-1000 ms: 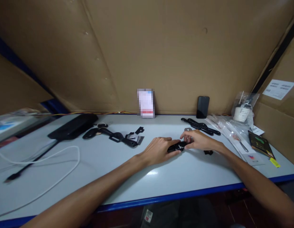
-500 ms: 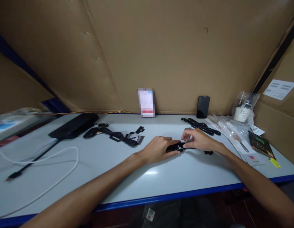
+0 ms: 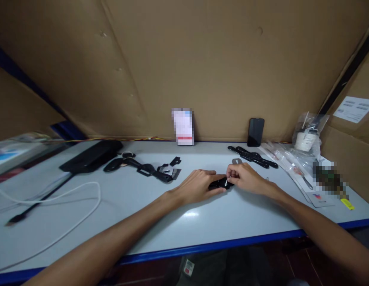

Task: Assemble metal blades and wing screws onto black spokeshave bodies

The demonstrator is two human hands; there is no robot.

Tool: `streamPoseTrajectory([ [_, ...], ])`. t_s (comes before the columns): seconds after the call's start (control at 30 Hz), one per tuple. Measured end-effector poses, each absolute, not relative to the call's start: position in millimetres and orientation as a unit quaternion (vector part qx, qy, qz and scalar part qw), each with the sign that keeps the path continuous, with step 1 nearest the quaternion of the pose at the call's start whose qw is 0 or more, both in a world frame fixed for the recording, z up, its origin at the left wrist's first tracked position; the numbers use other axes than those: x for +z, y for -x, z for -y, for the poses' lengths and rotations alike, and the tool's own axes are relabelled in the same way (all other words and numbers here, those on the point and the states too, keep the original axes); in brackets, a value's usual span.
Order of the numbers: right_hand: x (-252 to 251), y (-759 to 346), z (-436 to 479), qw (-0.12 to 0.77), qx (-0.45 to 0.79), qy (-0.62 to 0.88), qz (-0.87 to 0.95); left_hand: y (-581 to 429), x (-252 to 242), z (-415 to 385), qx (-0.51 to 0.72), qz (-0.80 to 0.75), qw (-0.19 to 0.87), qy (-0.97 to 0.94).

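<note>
Black part (image 3: 216, 184), seemingly unfinished, lay clasped in your left hand (image 3: 199, 186), your right hand (image 3: 244, 177) apparently pinching a silvery bit (image 3: 226, 184).

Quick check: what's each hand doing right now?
Left hand: holding a black part between thumb and fingers.
Right hand: fingers pinched closed at a small shiny piece on it; whether gripping it, can't tell.

a blue-edged pale tabletop (image 3: 202, 226) bears a black part (image 3: 219, 184), glossy black strips (image 3: 253, 156), a white cable (image 3: 99, 195), a phone (image 3: 255, 132) and clear plastic packets (image 3: 291, 169).
</note>
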State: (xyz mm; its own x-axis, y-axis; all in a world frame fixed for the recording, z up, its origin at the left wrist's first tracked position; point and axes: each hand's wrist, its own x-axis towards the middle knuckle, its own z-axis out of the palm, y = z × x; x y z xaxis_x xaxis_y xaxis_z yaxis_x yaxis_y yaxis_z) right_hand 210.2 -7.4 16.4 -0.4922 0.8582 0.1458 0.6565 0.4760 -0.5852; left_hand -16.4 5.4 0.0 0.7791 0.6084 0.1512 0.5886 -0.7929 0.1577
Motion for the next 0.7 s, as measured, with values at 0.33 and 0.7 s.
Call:
streamPoseTrajectory([
  [0.33, 29.0, -206.7, 15.1, 0.184, 0.253, 0.449, 0.837, 16.8, 0.2, -5.5, 0.106, -0.318, 0.055, -0.941],
  [0.7, 22.4, -206.3, 11.4, 0.241, 0.263, 0.429, 0.83, 17.0, -0.4, -6.4, 0.103, -0.313, 0.057, -0.942],
])
